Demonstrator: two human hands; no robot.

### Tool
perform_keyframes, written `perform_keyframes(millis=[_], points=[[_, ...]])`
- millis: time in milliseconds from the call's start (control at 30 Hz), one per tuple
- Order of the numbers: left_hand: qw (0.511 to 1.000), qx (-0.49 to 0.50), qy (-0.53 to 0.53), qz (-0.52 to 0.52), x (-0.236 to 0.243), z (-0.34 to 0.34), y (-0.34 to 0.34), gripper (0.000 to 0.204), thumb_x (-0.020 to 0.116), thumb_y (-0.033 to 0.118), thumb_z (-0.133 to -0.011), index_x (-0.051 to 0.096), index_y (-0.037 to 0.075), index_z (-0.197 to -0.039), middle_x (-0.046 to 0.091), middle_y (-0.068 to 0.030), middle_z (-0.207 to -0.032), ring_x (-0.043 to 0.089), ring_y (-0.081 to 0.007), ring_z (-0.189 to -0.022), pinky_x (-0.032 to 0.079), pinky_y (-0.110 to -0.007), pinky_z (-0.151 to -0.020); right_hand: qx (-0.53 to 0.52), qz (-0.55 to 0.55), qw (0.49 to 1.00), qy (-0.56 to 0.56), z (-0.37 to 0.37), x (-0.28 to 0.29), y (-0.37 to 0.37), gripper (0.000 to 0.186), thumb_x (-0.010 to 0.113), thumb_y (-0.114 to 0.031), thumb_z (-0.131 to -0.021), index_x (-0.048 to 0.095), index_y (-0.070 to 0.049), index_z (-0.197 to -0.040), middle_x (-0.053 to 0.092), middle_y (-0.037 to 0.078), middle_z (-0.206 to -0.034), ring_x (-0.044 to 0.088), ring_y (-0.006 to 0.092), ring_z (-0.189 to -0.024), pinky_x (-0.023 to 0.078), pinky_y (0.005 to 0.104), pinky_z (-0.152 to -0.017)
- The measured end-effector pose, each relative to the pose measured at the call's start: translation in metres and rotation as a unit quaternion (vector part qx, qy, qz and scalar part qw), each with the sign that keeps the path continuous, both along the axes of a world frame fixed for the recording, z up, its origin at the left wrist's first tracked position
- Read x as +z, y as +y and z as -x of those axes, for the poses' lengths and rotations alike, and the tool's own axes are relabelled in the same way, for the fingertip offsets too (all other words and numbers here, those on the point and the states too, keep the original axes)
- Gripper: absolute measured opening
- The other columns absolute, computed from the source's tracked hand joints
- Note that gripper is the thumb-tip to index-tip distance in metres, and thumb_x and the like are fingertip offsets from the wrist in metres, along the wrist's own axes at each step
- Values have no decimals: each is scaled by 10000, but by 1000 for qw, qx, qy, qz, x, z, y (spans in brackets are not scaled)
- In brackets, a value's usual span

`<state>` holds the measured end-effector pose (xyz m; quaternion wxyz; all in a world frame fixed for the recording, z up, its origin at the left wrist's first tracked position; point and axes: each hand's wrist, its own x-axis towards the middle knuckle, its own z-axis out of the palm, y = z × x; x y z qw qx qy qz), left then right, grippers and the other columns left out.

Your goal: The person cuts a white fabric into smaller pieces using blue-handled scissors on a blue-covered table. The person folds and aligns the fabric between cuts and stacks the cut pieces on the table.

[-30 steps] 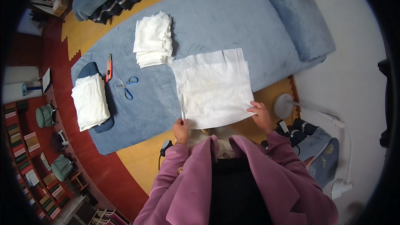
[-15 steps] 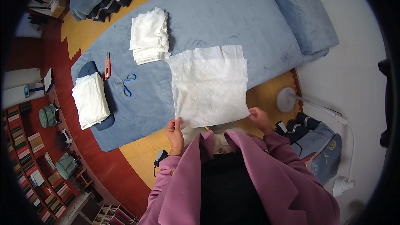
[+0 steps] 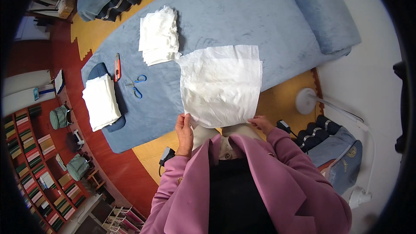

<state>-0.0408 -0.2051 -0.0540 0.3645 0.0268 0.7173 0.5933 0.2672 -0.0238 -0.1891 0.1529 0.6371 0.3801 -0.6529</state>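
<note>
A thin white cloth sheet [image 3: 221, 86] lies spread over the near edge of the blue-covered bed, its near edge hanging toward me. My left hand [image 3: 184, 132] pinches its near left corner, thumb on top. At the near right corner, my right hand [image 3: 261, 124] is closed on the cloth between thumb and fingers. Beyond the sheet's far left corner stands a stack of folded white cloths [image 3: 158, 36]. Farther left, a second folded white pile [image 3: 101, 102] rests on a dark blue pad [image 3: 98, 71]. Between the piles lie blue-handled scissors [image 3: 137, 87] and a red utility knife [image 3: 117, 67].
The blue bed [image 3: 225, 13] carries a pillow-like raised end [image 3: 320, 13] at the far right. A white floor lamp [image 3: 306, 101] and a blue bag [image 3: 338, 160] stand at my right. Shelves with books [image 3: 39, 164] line the left, beside red flooring [image 3: 130, 169].
Both hands have drawn slightly closer together, the right one moving left, and the sheet's near edge now sags and curves. The whole view has shifted a little.
</note>
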Motion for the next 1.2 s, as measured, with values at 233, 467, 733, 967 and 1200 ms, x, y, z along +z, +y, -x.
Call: perform_keyframes(millis=[233,467,733,967,1200], points=[[985,109,136,17,34,39,20,211,541,234,-1030,590,56,-929,545,44,-828,453,-52,-760,376,-222,-681,-36,-179,960,213,15,111,57,102,703,-122,-862,694,-50,-934,594,-44,-761,493,49,-665,384,213,-618],[942,127,300,-74,122,114,71,134,549,159,-1032,560,25,-1040,520,21,-862,468,-40,-756,416,-211,-677,-121,-301,887,328,44,291,142,67,589,-96,-944,622,-69,-997,507,-57,-685,386,21,-568,281,187,-536],[980,-8,118,-159,201,166,126,225,591,160,-997,664,4,-1141,652,-36,-1030,573,-80,-895,448,-223,-813,-207,-277,830,438,97,348,188,122,546,-128,-972,597,-43,-1043,552,-41,-821,325,10,-540,239,187,-513],[949,-138,156,-236,228,155,159,307,699,54,-891,661,-8,-1189,654,-32,-1062,589,-87,-905,451,-202,-819,-178,-356,809,432,116,366,227,105,569,-139,-970,586,-51,-1025,469,-54,-715,276,25,-540,227,203,-515],[894,-112,377,-214,209,147,127,189,655,-94,-842,697,-8,-1005,661,-46,-931,581,-99,-790,453,-225,-739,-212,-495,766,351,104,385,198,128,562,-130,-969,586,-23,-1037,424,-54,-614,344,40,-512,272,217,-492]])
